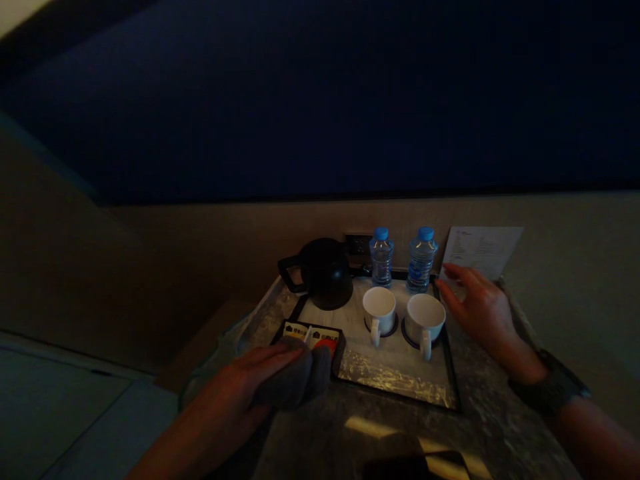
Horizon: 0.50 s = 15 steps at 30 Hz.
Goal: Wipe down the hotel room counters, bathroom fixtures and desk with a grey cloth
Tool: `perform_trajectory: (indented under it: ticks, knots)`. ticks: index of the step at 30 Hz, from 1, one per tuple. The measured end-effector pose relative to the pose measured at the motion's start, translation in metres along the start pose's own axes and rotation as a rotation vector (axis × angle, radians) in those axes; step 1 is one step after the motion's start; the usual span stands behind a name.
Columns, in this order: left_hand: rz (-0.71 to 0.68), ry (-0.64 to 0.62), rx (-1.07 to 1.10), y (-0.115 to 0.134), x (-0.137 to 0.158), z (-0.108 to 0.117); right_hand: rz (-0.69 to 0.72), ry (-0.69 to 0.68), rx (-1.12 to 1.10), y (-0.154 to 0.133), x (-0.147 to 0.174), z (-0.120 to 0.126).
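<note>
Best to move the grey cloth [293, 385], bunched in the left hand [237, 390] by the packet box [340, 348] at the near left of the tray [353, 327], with light pressure, guiding the empty right hand [483, 310], loosely spread beside the right bottle [421, 263], clear of the cups [423, 325].
</note>
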State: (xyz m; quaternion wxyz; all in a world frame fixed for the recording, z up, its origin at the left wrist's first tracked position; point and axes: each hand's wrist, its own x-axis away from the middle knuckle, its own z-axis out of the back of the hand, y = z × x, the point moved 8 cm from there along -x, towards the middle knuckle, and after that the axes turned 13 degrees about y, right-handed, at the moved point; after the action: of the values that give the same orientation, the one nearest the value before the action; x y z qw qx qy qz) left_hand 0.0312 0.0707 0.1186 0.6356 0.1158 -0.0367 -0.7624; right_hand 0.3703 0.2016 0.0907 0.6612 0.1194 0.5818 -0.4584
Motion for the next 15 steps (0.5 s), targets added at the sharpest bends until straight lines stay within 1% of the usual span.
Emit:
perform_trajectory:
  ticks: [2, 4, 5, 7, 10, 12, 15]
  knots:
    - [-0.026, 0.033, -0.006, 0.006, -0.015, 0.005, 0.040, 0.011, -0.042, -0.012, -0.027, -0.013]
    - [-0.053, 0.039, -0.006, 0.013, -0.028, 0.004, 0.084, -0.059, -0.097, -0.029, -0.048, -0.037]
    - [-0.060, 0.037, -0.003, 0.017, -0.033, 0.003, 0.077, -0.108, -0.102, -0.036, -0.056, -0.052]
    - [-0.062, 0.028, 0.003, 0.022, -0.040, -0.001, -0.014, -0.207, -0.056, -0.041, -0.067, -0.086]
    - [-0.042, 0.042, 0.002, 0.023, -0.044, -0.003, -0.186, -0.322, 0.048, -0.036, -0.074, -0.129]
    - [-0.026, 0.043, -0.006, 0.018, -0.042, -0.005, -0.219, -0.362, 0.084, -0.034, -0.078, -0.148]
    - [0.006, 0.040, -0.014, 0.006, -0.036, -0.008, -0.204, -0.399, 0.089, -0.029, -0.085, -0.159]
